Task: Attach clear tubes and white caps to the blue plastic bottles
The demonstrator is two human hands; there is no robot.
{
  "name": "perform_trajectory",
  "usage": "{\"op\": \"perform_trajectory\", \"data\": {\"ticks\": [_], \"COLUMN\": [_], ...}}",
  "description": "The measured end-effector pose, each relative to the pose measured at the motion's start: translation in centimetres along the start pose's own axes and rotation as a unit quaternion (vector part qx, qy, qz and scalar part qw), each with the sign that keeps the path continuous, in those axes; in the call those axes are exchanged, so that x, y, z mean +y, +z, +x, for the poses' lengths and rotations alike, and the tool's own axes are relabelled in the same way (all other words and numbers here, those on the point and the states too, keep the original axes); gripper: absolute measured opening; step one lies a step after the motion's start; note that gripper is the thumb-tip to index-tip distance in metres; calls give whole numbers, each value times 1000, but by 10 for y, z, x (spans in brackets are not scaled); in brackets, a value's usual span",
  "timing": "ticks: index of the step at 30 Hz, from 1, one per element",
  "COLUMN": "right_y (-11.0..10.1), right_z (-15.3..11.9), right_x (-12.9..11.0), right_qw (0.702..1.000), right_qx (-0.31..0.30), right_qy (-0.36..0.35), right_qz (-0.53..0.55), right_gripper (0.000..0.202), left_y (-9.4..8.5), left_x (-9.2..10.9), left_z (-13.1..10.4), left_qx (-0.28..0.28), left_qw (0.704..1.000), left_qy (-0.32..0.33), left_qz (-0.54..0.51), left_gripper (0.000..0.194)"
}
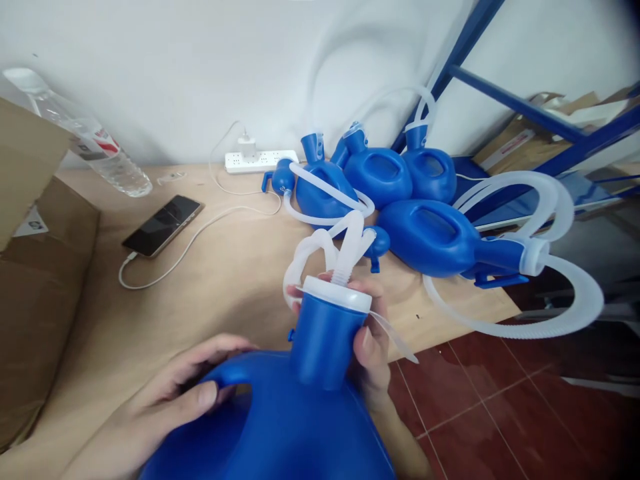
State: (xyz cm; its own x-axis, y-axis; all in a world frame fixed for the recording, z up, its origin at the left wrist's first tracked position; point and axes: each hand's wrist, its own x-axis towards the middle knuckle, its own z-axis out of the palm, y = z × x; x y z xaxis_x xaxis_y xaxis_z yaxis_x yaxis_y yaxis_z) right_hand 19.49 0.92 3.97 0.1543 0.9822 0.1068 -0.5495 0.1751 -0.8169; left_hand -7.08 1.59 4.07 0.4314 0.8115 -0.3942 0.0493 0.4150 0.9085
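Observation:
A large blue plastic urine bottle (300, 427) with a moulded handle fills the lower middle, its neck pointing up and away from me. My left hand (185, 380) is wrapped round the bottle's handle, thumb on top. Around the neck, from behind and from the right, my right hand (373, 347) grips it just under the white cap (337, 293). The cap sits on the neck, and a thin translucent strap (397, 337) sticks out from it to the right. From the cap rises a white corrugated hose (350, 250) that loops over behind. A blue end piece (379, 241) is near the hose.
Several similar blue bottles (430, 237) with hoses lie at the table's back right. A charging phone (163, 225), a power strip (263, 161), a water bottle (103, 150) and a cardboard box (45, 320) stand leftward. A blue rack (520, 103) is at right; the wooden table (240, 267) ends above red floor tiles.

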Motion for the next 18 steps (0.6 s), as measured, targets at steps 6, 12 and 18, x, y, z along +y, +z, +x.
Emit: {"op": "perform_trajectory", "data": {"ticks": [6, 12, 18], "right_y": [-24, -20, -4], "right_z": [20, 37, 55], "right_x": [-22, -56, -67], "right_qw": [960, 840, 783], "right_qx": [-89, -172, -209], "right_qy": [-108, -184, -158], "right_qz": [-241, -480, -564], "right_gripper": [28, 43, 52], "left_y": [-30, -48, -48], "left_x": [29, 54, 74], "left_z": [11, 16, 16], "left_qx": [-31, 30, 54], "left_qw": [958, 895, 838], "left_qy": [206, 289, 363], "left_qz": [196, 338, 404], "left_gripper": [49, 39, 41]}}
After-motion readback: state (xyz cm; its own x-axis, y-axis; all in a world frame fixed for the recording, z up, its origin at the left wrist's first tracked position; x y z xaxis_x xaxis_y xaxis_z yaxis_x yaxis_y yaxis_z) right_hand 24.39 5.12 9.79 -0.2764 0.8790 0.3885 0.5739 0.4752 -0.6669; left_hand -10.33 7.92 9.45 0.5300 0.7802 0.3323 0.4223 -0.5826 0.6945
